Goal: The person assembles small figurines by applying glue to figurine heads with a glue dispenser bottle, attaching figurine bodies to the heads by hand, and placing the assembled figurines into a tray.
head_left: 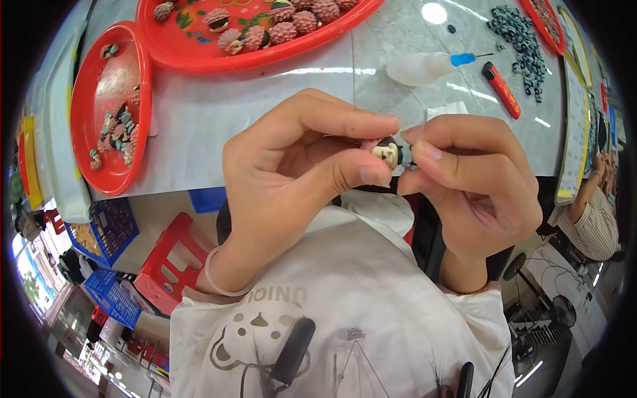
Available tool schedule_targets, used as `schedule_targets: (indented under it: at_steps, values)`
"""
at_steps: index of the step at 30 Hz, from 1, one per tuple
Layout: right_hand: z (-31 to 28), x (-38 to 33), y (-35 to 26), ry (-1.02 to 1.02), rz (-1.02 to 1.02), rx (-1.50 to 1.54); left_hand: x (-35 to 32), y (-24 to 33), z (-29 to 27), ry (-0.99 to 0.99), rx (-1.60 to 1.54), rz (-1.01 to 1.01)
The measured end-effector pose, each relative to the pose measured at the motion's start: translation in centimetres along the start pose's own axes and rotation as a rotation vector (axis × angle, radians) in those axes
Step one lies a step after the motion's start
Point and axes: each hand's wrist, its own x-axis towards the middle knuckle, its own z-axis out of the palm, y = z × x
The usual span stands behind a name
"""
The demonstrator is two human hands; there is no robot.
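Observation:
Both hands meet above the near edge of the table around a tiny figurine. My left hand (279,172) pinches its pale head (386,155), topped with pink and dark hair, between thumb and index finger. The fingertips of my right hand (488,172) are closed on the small dark grey body (406,157) at the other end. Head and body touch or nearly touch; fingers partly cover the joint. Beyond the right hand lies a white squeeze bottle (418,69) with a blue needle tip. A red and black utility knife (502,91) rests beside it.
A large red tray (265,64) of pink-haired heads stands at the back. Figurine pieces fill part of a smaller red tray (79,132) on the left. Small dark pieces (524,50) are heaped far right. Below are a red stool (159,268) and blue baskets (109,292).

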Motion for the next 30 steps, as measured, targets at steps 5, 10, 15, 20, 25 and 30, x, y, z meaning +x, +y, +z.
schedule_targets:
  at_steps: [5, 10, 15, 20, 25, 30]
  values:
    - [-0.3, 0.3, 0.0, -0.044, 0.016, 0.104, -0.5, -0.2, -0.2, 0.004, -0.128, -0.019]
    - [-0.1, 0.3, 0.0, -0.037, 0.006, 0.069, -0.5, -0.4, -0.5, -0.009, -0.001, 0.059]
    - [-0.3, 0.5, 0.1, -0.07, -0.074, 0.014, -0.4, -0.5, -0.7, -0.012, 0.075, 0.121]
    - [-0.6, 0.6, 0.1, -0.137, -0.054, 0.055, -0.4, 0.0, -0.8, 0.011, 0.024, -0.004]
    - [-1.2, 1.1, -0.2, -0.23, 0.136, 0.135, -0.1, 0.8, 0.2, -0.024, -0.012, -0.041]
    - [-1.3, 0.7, 0.4, -0.402, 0.08, 0.087, 0.0, 1.3, -1.1, -0.134, 0.115, -0.142]
